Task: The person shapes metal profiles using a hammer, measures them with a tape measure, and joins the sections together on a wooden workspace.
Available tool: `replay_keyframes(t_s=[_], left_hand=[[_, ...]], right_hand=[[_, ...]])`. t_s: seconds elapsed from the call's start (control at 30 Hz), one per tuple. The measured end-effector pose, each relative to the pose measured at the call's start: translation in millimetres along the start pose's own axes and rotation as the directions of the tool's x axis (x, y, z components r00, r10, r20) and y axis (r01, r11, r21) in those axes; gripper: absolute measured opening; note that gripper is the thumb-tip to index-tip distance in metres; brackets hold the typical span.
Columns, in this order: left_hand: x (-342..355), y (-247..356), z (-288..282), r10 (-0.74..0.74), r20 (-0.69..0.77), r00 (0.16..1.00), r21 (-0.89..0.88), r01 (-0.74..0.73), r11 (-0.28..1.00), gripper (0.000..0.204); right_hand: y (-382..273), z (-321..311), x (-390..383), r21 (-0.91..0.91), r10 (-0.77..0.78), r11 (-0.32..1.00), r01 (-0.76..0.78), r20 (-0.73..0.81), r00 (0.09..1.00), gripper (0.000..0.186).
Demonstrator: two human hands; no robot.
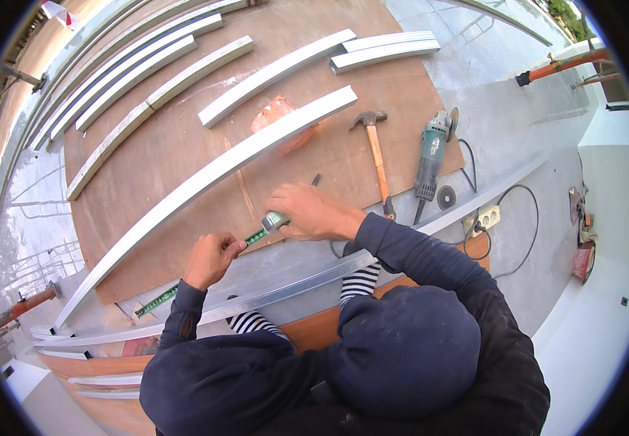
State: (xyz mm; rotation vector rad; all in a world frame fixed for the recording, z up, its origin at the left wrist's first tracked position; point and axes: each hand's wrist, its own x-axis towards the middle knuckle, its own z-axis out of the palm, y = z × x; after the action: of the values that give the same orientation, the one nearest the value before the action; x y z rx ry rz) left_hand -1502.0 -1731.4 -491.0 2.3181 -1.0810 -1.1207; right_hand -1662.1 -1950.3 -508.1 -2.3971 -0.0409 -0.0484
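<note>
My right hand (313,212) is closed round the case of a tape measure (276,219). The tip of a dark, slim stick (316,179), perhaps a marker, pokes out past its fingers; most of it is hidden. My left hand (211,260) pinches the green tape blade (157,301), which runs from the case through the fingers down to the lower left. A long silver metal channel (205,183) lies on the brown board beyond both hands. Another long metal channel (289,288) crosses beneath my forearms, close to my knees.
Right of my hands lie a claw hammer (376,156), a teal angle grinder (431,156), a dark disc (446,197) and a corded power strip (483,218). Shorter metal channels (278,78) rest on the brown board (132,182). An orange lump (274,114) sits behind the long channel.
</note>
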Motion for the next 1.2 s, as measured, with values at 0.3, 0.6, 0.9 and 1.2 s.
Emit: replay_keyframes(t_s=[0.3,0.6,0.9,1.2], left_hand=[[39.1,36.1,-49.9,0.317,-0.504,0.803,0.222,-0.234,0.946,0.040],[102.3,-52.4,-54.5,0.231,-0.223,0.947,0.452,-0.110,0.885,0.053],[108.6,-55.6,-42.2,0.304,-0.309,0.901,0.482,-0.128,0.867,0.040],[116.5,-52.7,-55.9,0.292,-0.183,0.939,0.430,-0.191,0.883,0.037]], right_hand=[[29.9,23.0,-16.3,-0.058,0.131,0.990,-0.126,0.095,0.987,0.038],[80.3,-19.9,-59.1,0.156,0.514,0.781,-0.605,-0.710,0.481,0.043],[134.2,1.1,-114.4,0.203,0.681,0.561,-0.803,-0.664,0.308,0.029],[133.8,-69.9,-99.8,0.869,0.877,0.432,-0.241,-0.343,0.335,0.037]])
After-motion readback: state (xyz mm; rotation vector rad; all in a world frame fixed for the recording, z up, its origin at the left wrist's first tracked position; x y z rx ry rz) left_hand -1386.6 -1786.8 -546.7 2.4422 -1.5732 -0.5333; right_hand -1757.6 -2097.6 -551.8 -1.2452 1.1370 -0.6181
